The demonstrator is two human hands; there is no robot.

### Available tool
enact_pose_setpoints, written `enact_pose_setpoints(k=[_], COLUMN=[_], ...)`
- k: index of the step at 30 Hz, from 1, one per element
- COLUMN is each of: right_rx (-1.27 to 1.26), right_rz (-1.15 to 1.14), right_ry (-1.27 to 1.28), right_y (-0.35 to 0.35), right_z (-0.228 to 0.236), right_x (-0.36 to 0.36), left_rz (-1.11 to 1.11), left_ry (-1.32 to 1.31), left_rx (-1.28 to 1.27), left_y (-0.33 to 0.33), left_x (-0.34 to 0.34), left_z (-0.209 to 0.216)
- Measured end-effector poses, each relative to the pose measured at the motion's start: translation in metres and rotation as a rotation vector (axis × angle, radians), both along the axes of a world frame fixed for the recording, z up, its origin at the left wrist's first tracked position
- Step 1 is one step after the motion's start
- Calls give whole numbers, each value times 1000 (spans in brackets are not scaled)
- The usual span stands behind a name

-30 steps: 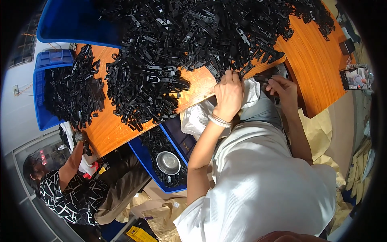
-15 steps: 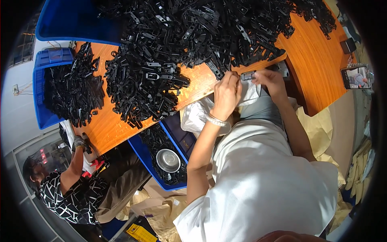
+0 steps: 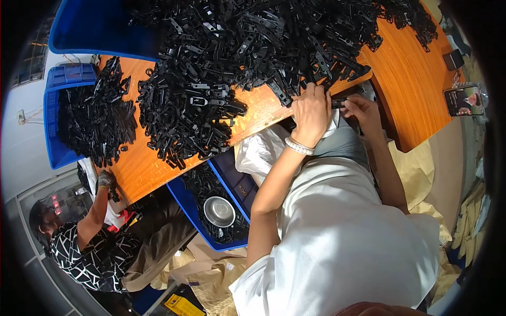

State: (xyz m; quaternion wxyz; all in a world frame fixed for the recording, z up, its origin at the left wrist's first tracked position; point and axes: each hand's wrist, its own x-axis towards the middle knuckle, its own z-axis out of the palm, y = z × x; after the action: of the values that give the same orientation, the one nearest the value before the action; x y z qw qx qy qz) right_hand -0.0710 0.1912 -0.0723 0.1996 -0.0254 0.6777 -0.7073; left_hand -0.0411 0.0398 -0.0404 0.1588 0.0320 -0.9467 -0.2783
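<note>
My left hand (image 3: 312, 113) is at the near edge of the wooden table, its back toward me and its fingers bent close together. From behind its fingers sticks out a small, long black plastic part (image 3: 339, 103), whose far end is hidden. My right hand (image 3: 363, 113) pinches the other end of this part between thumb and fingertips. Both hands are above my lap, where grey cloth (image 3: 345, 139) and a white plastic bag (image 3: 261, 150) lie. Just beyond my left fingers begins a large heap of similar black plastic parts (image 3: 237, 47).
Blue crates (image 3: 103, 50) stand at the left. Below the table edge, another blue crate (image 3: 197, 221) holds black parts and a metal bowl (image 3: 219, 211). A phone (image 3: 464, 101) stands at the right. A co-worker (image 3: 95, 253) with a gloved hand sits at the left.
My left hand has moved a little right and turned so its back shows more. The black part has shifted right with it, and my right hand slightly right and down.
</note>
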Motion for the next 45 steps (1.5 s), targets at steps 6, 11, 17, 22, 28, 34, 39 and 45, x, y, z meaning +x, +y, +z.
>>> enact_pose_setpoints(k=[6, 11, 17, 22, 28, 34, 39, 45], right_rx=[51, 23, -66, 27, 59, -56, -25, -96], right_rz=[16, 90, 31, 15, 23, 47, 142, 93], right_ry=[60, 91, 54, 85, 67, 35, -67, -1], right_y=[12, 10, -7, -19, -25, -30, -30, -27], right_z=[2, 8, 26, 36, 46, 44, 56, 48], right_x=[-5, -11, -1, 12, 21, 24, 25, 19], left_rz=[58, 145, 183, 115, 114, 43, -62, -156], left_ry=[32, 13, -175, -361, -414, -368, -295, -425], left_rx=[199, 402, 1283, 1379, 1394, 1423, 1290, 1265], left_y=[-6, -14, -16, -25, -17, -20, -24, -28], left_x=[14, 28, 26, 30, 33, 37, 39, 30], left_z=[2, 5, 16, 15, 20, 29, 30, 34])
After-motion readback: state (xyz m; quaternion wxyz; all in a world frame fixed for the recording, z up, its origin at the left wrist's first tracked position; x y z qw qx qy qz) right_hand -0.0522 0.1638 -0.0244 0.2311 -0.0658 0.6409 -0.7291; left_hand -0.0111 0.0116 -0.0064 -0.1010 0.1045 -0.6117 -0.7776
